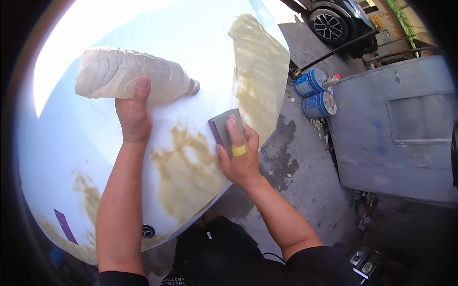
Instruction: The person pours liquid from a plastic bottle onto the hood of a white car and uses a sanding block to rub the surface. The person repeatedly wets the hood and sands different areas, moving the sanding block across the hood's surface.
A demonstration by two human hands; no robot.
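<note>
In my left hand (133,114) is a cloudy plastic bottle (114,71), tipped on its side with its neck toward the right. My thumb lies over the bottle's near side; the other fingers are hidden behind it. My right hand (241,155) grips a grey sanding block (225,126) with a purple edge, held against or just over the panel; contact is hard to tell. Yellow tape wraps one finger of that hand. Beneath both hands spreads a white car hood (191,112) with tan filler patches (183,167), a larger one along its right side.
A purple strip (65,226) lies on the hood at the lower left, and a round badge (148,231) sits near its front edge. Blue buckets (311,82) stand on the concrete floor at the right, beside a grey panel (391,128). A dark car (336,24) stands farther back.
</note>
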